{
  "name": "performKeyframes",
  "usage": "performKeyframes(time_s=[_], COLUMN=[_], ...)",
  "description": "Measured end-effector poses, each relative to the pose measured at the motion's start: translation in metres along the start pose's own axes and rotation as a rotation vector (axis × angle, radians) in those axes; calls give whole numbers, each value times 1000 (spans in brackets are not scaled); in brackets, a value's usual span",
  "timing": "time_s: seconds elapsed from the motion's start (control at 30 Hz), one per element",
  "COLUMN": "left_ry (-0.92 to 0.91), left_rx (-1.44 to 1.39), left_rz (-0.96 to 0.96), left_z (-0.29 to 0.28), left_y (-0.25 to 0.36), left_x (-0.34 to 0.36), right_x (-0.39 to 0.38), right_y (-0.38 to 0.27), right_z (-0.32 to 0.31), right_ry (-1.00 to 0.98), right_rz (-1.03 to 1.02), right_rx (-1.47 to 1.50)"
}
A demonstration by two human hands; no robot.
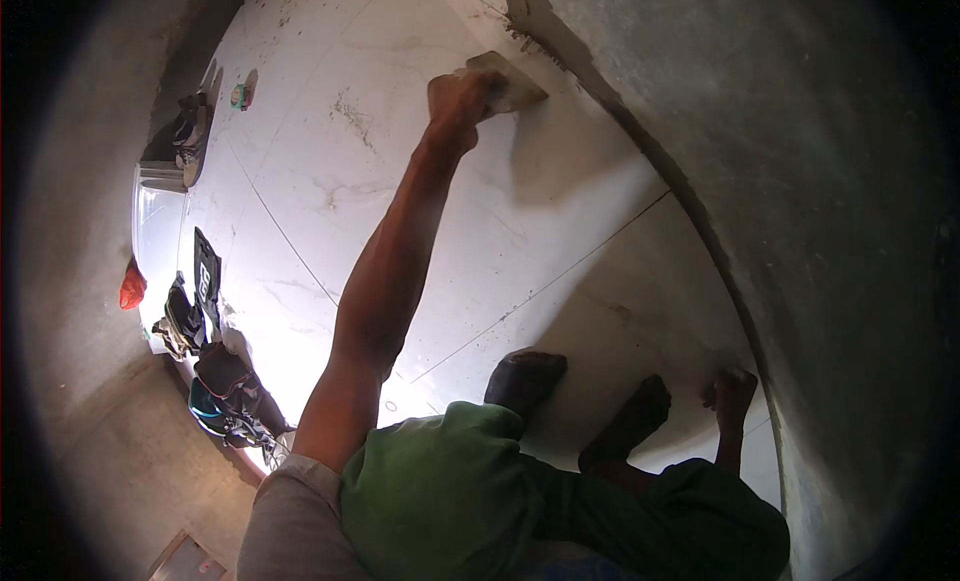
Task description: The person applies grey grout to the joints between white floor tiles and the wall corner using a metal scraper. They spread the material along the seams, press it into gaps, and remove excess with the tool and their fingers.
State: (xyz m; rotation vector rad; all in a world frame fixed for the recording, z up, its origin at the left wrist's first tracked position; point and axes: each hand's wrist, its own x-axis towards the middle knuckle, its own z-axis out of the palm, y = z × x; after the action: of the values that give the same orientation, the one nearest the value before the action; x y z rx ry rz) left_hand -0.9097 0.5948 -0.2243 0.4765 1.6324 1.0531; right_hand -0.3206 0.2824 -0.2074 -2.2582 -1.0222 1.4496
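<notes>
Our left fingers (488, 83), blurred, close over a flat grey-brown pad (520, 89), partly hiding it, near the floor's (300, 171) right edge; our right fingers (726, 387) curl nearer us, contents unclear.

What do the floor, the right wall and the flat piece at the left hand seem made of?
Floor: probably ceramic tile, glossy white, judging by straight joints, faint veining and glare.
Right wall: looks like bare cement plaster, matte, grey and blotchy.
Flat piece at the left hand: greyish-brown, seemingly dull; blurred, so its material is unclear.
</notes>
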Motion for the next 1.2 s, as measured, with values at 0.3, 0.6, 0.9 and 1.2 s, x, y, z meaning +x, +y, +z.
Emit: performKeyframes(time_s=[0.3, 0.6, 0.9, 1.2], left_ry=[72, 101, -20, 100], left_rx=[184, 229, 238, 207], left_rz=[155, 163, 220, 191], left_z=[22, 32, 16, 38], left_y=[49, 56, 41, 46], left_x=[35, 25, 52, 36], right_x=[16, 12, 20, 22], right_y=[44, 31, 33, 39], right_z=[-12, 5, 7, 9], right_ry=[-40, 84, 146, 170], right_rz=[-46, -5, 51, -74], right_rx=[99, 104, 124, -39])
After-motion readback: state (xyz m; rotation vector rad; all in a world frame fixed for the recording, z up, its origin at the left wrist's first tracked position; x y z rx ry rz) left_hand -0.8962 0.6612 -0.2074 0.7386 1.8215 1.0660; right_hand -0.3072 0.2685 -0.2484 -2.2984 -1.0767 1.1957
